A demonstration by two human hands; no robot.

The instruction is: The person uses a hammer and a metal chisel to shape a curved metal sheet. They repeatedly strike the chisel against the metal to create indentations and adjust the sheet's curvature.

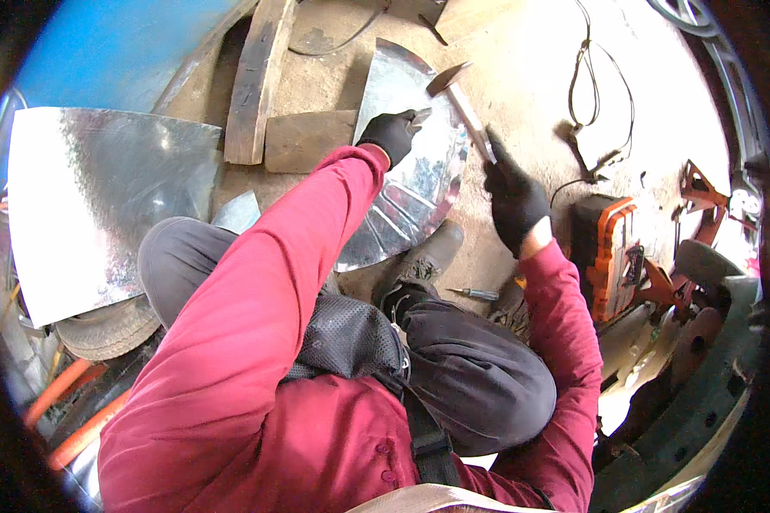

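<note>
A curved piece of shiny sheet metal (392, 221) with creases along its lower part lies in front of me. My left hand (387, 135), in a black glove, is closed on a small metal tool (416, 121) over that sheet, perhaps a chisel; its tip is hard to make out. My right hand (515, 192), also gloved, grips a hammer (466, 111) by its handle, the head raised above the upper right part of the sheet, just right of the left hand.
A larger metal sheet (103, 205) rests on a tyre (111, 333) at left. Wooden blocks (257, 77) lie behind. At right are cables (582, 103), an orange-and-black case (599, 256) and metal stands (701, 197). A screwdriver-like tool (475, 293) lies near my knee.
</note>
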